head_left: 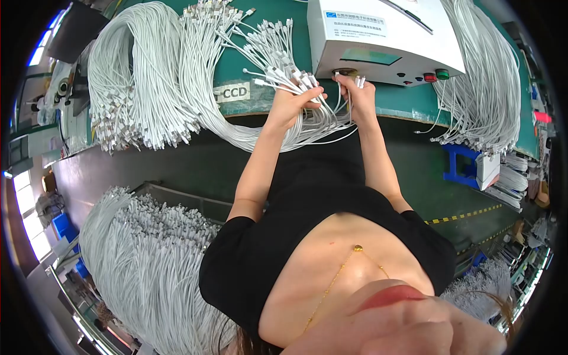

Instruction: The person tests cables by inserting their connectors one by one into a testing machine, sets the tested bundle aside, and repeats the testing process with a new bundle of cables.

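Observation:
My left hand (pixel 294 103) is closed around a bunch of white USB cables (pixel 307 125), whose plug ends fan out above the thumb. Just right of it, my right hand (pixel 358 97) pinches white cables by their connector ends (pixel 359 83). One connector in the right fingers is at the round dark port on the front of a white tester box (pixel 384 35); whether it is plugged in, I cannot tell. Slack cable loops hang between both hands. More loose plug ends (pixel 269 44) lie on the green table beyond my left hand.
Thick white cable bundles (pixel 139 77) drape over the table edge at left, with another bundle (pixel 485 83) at right. A "CCD" label (pixel 234 92) is on the tabletop. A pen (pixel 408 15) lies on the tester. Behind my left side hangs a large cable heap (pixel 148 260); a blue stool (pixel 460 165) stands right.

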### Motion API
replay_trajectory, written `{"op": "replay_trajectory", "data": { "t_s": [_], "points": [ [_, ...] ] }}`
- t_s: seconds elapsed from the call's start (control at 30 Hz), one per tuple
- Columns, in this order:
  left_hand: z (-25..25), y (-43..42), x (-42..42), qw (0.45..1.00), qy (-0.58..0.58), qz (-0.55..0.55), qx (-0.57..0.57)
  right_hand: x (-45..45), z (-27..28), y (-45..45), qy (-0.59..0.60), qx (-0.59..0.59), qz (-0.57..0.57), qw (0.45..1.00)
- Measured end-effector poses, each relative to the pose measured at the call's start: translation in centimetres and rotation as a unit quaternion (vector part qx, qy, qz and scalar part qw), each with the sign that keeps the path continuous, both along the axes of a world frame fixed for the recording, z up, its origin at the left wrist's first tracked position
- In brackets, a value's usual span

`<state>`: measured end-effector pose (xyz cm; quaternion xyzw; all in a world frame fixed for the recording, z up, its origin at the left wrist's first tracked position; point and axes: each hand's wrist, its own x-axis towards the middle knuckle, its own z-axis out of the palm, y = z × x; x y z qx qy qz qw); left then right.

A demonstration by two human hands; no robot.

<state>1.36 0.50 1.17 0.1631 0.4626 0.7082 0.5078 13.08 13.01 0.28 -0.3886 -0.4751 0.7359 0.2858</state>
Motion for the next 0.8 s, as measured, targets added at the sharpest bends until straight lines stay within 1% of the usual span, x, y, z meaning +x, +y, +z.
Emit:
{"op": "replay_trajectory", "data": {
  "t_s": [0.1,0.3,0.37,0.4,0.43,0.47,0.5,0.57,0.6,0.67,0.7,0.77,0.8],
  "points": [
    [0.4,0.0,-0.3,0.999,0.027,0.026,-0.001,-0.3,0.6,0.1,0.000,-0.007,-0.015,1.000],
    [0.6,-0.1,-0.3,0.999,0.013,0.030,0.005,-0.6,0.9,0.3,-0.013,-0.017,-0.012,1.000],
    [0.6,-0.2,-0.3,0.999,0.014,0.032,0.004,-0.7,0.6,0.5,0.014,-0.006,0.000,1.000],
    [0.5,-0.2,-0.4,0.999,0.042,0.018,-0.002,-0.7,0.3,0.3,0.014,-0.006,0.000,1.000],
    [0.4,-0.2,-0.5,0.998,0.069,0.005,-0.009,-0.7,0.1,-0.2,-0.001,0.055,0.016,0.998],
    [0.4,-0.2,-0.4,0.998,0.069,0.005,-0.008,-0.6,0.0,-0.5,-0.016,0.115,0.033,0.993],
    [0.5,-0.2,-0.3,0.998,0.064,-0.003,-0.014,-0.3,0.3,-0.7,-0.016,0.116,0.033,0.993],
    [0.4,0.0,-0.1,0.998,0.058,-0.010,-0.017,0.4,1.3,-1.3,0.006,0.077,0.121,0.990],
    [0.3,0.1,0.1,0.998,0.056,-0.026,-0.021,0.4,1.4,-2.1,0.031,0.082,0.105,0.991],
    [0.1,0.0,0.2,0.996,0.064,-0.057,-0.034,0.5,1.6,-2.1,0.030,0.087,0.109,0.990],
    [0.1,0.1,0.3,0.996,0.064,-0.057,-0.035,0.6,1.7,-2.1,0.031,0.094,0.113,0.989],
    [0.1,0.2,0.5,0.999,0.018,-0.018,-0.025,0.8,0.3,-1.1,0.037,0.077,0.106,0.991],
    [-0.1,0.2,0.4,0.999,0.018,-0.020,-0.025,0.7,0.1,-0.5,0.029,0.045,0.076,0.996]
  ]
}}
